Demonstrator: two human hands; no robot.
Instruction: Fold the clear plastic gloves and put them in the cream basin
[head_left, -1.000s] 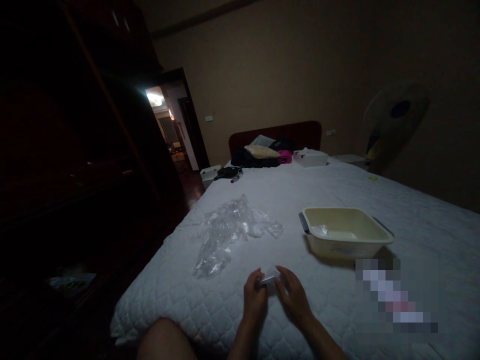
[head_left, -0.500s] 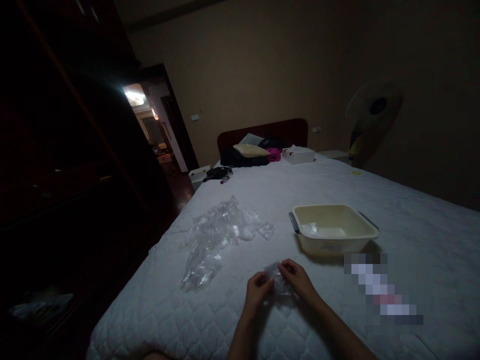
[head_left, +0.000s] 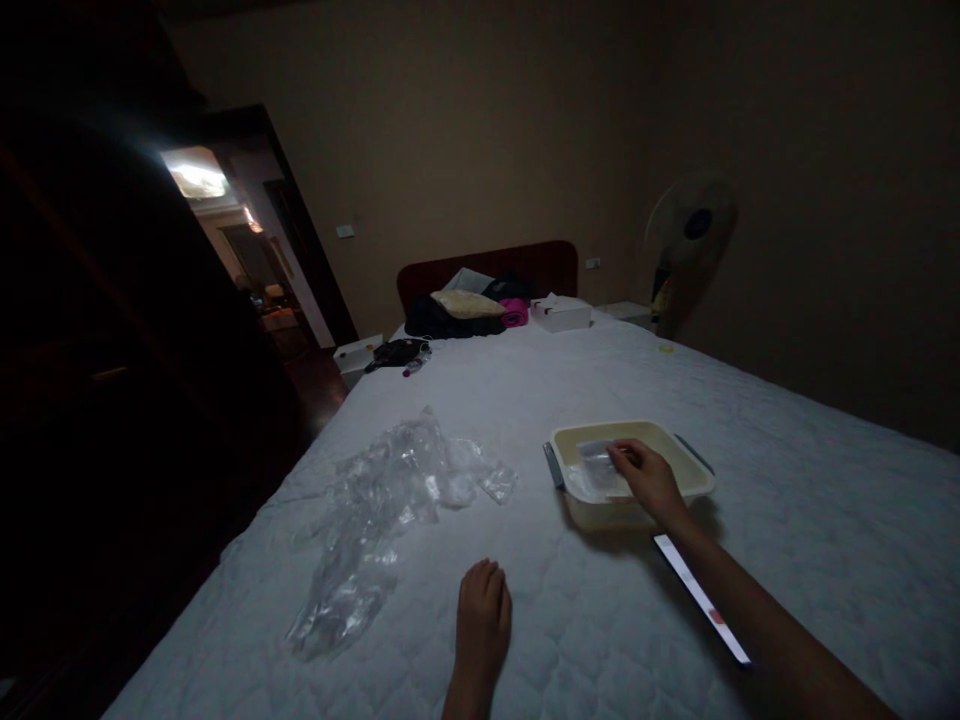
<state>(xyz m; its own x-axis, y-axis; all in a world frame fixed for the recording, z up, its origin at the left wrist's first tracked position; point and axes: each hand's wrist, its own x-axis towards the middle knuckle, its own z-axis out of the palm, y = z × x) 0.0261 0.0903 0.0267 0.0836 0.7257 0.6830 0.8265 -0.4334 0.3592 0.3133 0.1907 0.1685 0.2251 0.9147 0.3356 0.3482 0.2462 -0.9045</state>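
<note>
My right hand (head_left: 646, 480) reaches into a cream plastic basin (head_left: 694, 475) on the bed and pinches a small clear plastic bag (head_left: 598, 465) over its left half. My left hand (head_left: 482, 620) lies palm down on the white quilted bed cover (head_left: 570, 620), fingers together and stretched flat, holding nothing. A pile of several clear plastic bags (head_left: 382, 510) is spread on the cover to the left of my left hand.
A phone (head_left: 701, 598) lies on the cover under my right forearm. At the headboard lie a pillow (head_left: 465, 303), dark clothes, a pink item (head_left: 514, 317) and a white box (head_left: 561, 314). A standing fan (head_left: 686, 240) is at the right. Dark furniture fills the left.
Both hands held a small clear bag together in front of me. Now my right hand has carried it right into the basin, and my left hand has dropped flat on the cover.
</note>
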